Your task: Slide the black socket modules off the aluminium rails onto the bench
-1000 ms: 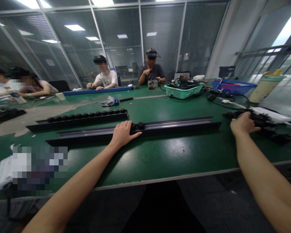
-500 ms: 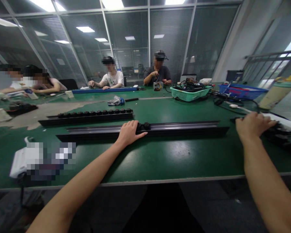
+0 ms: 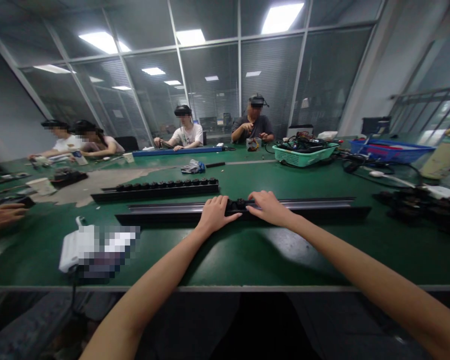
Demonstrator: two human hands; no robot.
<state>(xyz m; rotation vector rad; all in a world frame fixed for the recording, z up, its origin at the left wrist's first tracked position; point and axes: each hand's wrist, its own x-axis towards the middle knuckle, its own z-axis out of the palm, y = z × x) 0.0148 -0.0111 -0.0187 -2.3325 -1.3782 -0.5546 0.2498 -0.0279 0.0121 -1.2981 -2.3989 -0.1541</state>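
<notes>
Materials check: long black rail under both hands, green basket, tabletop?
Rail: probably metal, maybe aluminium; dark outside, bright greyish sheen along its inner face. Basket: likely moulded plastic; even colour, perforated walls. Tabletop: smooth, semi-gloss green with soft light reflections; perhaps laminate or rubber matting, can't tell which.

I'm having open room on the bench [image 3: 217,260] between its near edge and the long black rail [image 3: 326,212], where my two forearms [image 3: 163,277] are crossing. Toward the near left corner, a white device [image 3: 75,247] is blocking that strip, and a co-worker's hand [image 3: 3,217] is occupying the left edge. Near the right edge, black parts [image 3: 407,205] are standing in the way. Beyond, a second rail [image 3: 165,190] is walling off the left side and a green basket [image 3: 300,158] is crowding the far right, a passage lying open between them.
</notes>
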